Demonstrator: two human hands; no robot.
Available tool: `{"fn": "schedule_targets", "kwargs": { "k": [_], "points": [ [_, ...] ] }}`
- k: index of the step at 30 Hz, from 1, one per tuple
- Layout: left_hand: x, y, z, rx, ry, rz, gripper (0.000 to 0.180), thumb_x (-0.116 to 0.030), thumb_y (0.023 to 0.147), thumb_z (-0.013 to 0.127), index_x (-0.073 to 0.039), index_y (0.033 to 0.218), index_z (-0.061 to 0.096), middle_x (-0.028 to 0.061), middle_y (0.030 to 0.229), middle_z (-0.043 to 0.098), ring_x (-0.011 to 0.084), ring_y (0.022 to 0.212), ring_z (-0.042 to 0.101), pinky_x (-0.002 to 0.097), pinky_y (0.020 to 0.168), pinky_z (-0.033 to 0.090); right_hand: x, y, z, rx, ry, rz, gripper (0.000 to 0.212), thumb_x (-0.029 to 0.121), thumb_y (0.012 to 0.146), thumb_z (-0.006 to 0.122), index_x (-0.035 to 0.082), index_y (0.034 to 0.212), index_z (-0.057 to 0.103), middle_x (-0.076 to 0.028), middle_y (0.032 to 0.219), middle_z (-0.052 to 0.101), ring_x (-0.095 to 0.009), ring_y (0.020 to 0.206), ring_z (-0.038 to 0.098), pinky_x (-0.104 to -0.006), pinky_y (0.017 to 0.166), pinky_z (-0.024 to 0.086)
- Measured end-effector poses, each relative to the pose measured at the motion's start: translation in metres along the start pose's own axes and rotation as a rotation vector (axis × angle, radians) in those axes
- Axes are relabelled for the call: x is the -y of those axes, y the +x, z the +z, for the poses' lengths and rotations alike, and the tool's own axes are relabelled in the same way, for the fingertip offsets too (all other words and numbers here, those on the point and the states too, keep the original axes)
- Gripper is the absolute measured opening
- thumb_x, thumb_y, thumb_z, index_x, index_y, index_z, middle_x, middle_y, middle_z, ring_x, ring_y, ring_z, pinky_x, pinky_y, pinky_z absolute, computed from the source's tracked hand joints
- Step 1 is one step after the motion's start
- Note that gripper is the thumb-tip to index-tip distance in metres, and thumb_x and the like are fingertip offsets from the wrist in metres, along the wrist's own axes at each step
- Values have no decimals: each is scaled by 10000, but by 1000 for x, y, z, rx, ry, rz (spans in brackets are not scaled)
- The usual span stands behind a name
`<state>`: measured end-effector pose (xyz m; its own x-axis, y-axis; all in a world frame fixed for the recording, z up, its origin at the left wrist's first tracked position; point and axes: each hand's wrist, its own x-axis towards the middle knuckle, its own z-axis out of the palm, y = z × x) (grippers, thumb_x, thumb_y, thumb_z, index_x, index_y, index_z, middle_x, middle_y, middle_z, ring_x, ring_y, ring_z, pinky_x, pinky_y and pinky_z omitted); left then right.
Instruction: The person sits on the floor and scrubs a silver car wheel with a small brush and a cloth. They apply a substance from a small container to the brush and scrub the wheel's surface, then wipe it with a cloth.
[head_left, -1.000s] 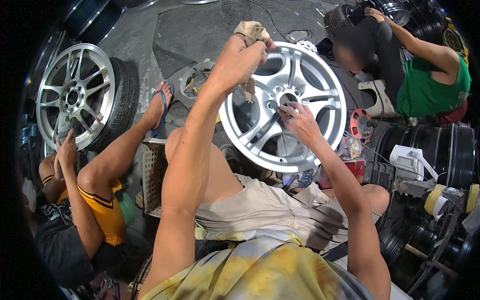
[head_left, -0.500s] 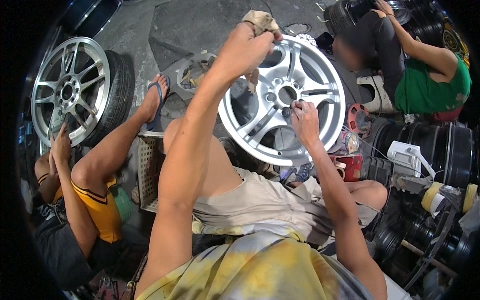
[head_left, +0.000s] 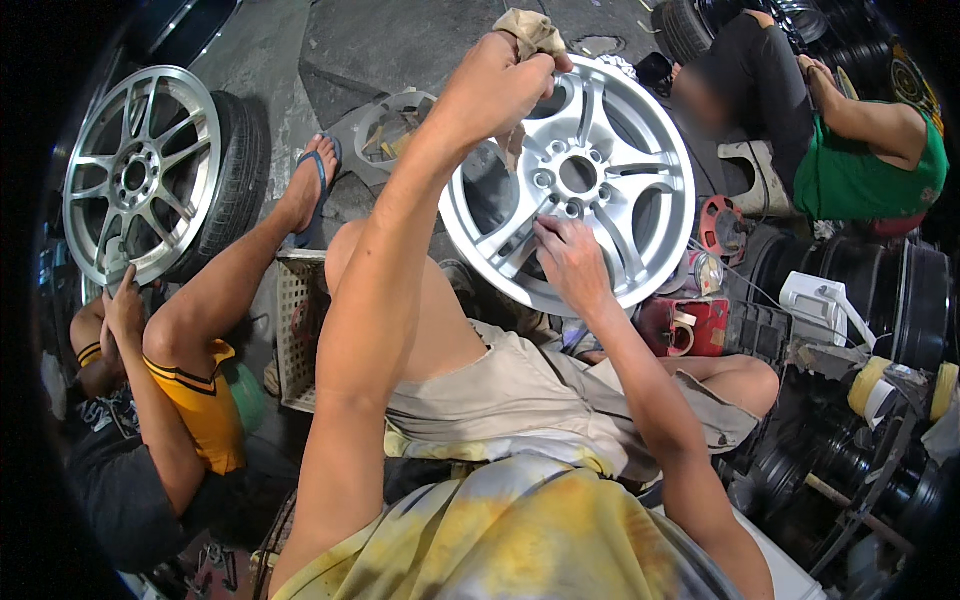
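A silver alloy wheel rim (head_left: 612,190) stands in front of me, its spoked face turned towards me. At its far left edge, my left hand (head_left: 505,82) is closed around a crumpled beige rag (head_left: 537,32), and a loose end hangs below the fingers. My right hand (head_left: 575,265) rests against a lower spoke, just nearer than the hub. Its fingers are bent and pressed together on the metal; whatever they may hold is hidden.
A co-worker on the left handles another silver rim (head_left: 115,215) beside a tyre (head_left: 235,180). Another person in a green shirt (head_left: 860,170) sits at the far right. A plastic crate (head_left: 297,335) flanks my left leg; a red box (head_left: 685,325) and black rims (head_left: 920,300) stand right.
My right hand has shifted left, from beside the hub onto the lower spoke. My left hand keeps the rag at the rim's edge. The green-shirted person's arm has drawn down.
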<state>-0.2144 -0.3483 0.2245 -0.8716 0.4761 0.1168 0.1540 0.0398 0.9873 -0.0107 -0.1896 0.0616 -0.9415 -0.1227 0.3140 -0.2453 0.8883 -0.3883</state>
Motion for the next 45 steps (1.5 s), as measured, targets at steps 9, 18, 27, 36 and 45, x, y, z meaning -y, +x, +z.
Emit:
{"fn": "schedule_targets", "kwargs": {
  "k": [9, 18, 27, 36, 45],
  "points": [
    [16, -5, 7, 250, 639, -117, 480, -319, 949, 563, 147, 994, 666, 111, 700, 629, 178, 619, 599, 367, 587, 498, -19, -9, -12, -4, -128, 96, 274, 112, 892, 716, 26, 1152, 727, -100, 1140, 713, -260, 1075, 654, -414, 967, 491],
    [19, -8, 11, 315, 782, -78, 613, -405, 974, 516, 193, 1017, 642, 434, 1156, 546, 452, 1084, 610, 503, 979, 467, -9, -12, -12, 13, -205, 190, 245, 165, 936, 677, 66, 1155, 723, -67, 1191, 700, -260, 1109, 607, -435, 970, 441],
    [24, -18, 7, 160, 702, 151, 540, -329, 955, 523, 185, 819, 616, 337, 656, 570, 392, 558, 602, 478, 623, 531, 3, -8, -19, -16, -280, 253, 229, 184, 939, 673, 106, 1128, 777, -30, 1074, 747, -278, 1126, 547, -432, 935, 412],
    [18, -15, 12, 185, 675, 222, 516, -303, 955, 510, 172, 780, 609, 337, 646, 573, 425, 560, 569, 482, 628, 510, 7, -2, 1, -116, -127, 218, 232, 139, 917, 697, 33, 1119, 739, -98, 1084, 681, -320, 1058, 584, -446, 902, 435],
    [17, -11, 13, 270, 669, 129, 578, -358, 972, 490, 170, 756, 579, 302, 654, 550, 373, 561, 501, 500, 650, 493, -6, -8, -5, -36, 13, 101, 258, 80, 885, 687, 6, 1128, 733, -141, 1107, 677, -336, 1048, 625, -440, 899, 513]
  ]
}}
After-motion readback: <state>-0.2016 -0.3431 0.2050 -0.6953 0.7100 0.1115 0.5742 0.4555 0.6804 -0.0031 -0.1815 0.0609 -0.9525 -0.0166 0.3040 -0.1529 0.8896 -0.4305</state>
